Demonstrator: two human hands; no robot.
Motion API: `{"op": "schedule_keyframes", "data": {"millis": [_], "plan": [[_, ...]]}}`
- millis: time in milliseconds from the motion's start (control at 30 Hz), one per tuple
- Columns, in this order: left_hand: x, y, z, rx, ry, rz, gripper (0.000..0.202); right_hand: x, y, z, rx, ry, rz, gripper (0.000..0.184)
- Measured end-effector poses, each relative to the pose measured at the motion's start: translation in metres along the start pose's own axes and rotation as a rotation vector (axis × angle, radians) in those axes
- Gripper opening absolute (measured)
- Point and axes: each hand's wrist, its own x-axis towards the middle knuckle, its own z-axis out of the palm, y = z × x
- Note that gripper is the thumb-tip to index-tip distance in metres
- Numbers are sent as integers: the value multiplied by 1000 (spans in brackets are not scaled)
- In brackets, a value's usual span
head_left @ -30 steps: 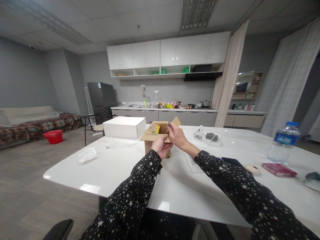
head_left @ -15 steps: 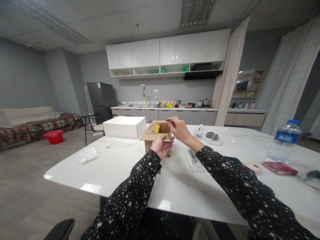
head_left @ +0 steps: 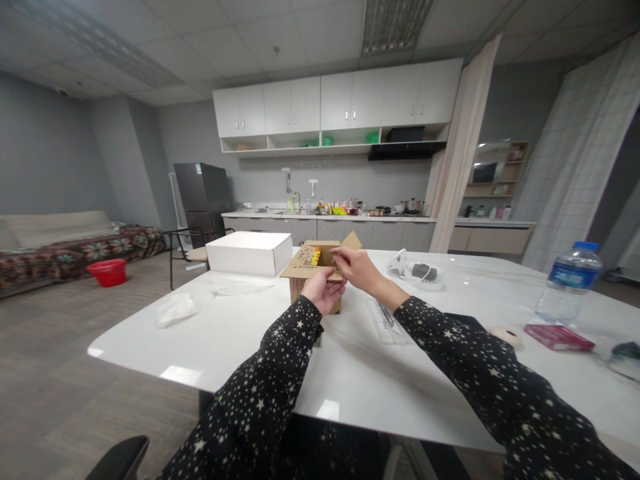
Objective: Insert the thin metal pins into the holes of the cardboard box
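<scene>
An open cardboard box (head_left: pixel 296 291) stands on the table in front of me, its flaps folded out. A yellow and red label (head_left: pixel 317 256) shows at its opening. My left hand (head_left: pixel 324 291) grips the front flap, palm up, thumb on top and fingers beneath. Just above that flap, my right hand (head_left: pixel 354 265) is closed in a pinch at the right of the opening. Whatever it pinches is too small and too hidden to name. Below the right wrist lies a clear plastic tray (head_left: pixel 393 330) with thin metal tools, partly covered by my sleeve.
A white box (head_left: pixel 245 253) sits left of the cardboard box, near a crumpled white bag (head_left: pixel 177 311). To the right are a white device with a cable (head_left: pixel 423 272), a water bottle (head_left: pixel 567 283) and a pink box (head_left: pixel 559 337). The white table's front edge is close to me.
My right hand has lowered and turned slightly toward the flap; the thin dark rod seen under its fingers no longer shows clearly. My left hand stays on the flap.
</scene>
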Motion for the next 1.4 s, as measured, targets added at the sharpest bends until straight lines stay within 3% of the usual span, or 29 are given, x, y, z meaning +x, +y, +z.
{"op": "schedule_keyframes", "data": {"millis": [233,600,767,900,1133,1300,1400], "plan": [[0,2,2,48,-16,10,14,-16,3,4,166,-31,47,33],[1,3,-2,56,-46,5,15,-30,11,13,236,12,70,42],[-3,8,-23,179,-128,-47,28,-33,5,11,251,134,150,39],[-12,24,-51,219,-29,40,34,-35,9,12,302,274,333,35],[-10,50,-86,311,103,273,23,-40,23,23,539,-66,634,45],[-1,51,-96,436,158,324,21,-39,21,22,725,-56,689,40],[6,53,-103,534,161,336,28,-40,25,19,722,7,763,39]]}}
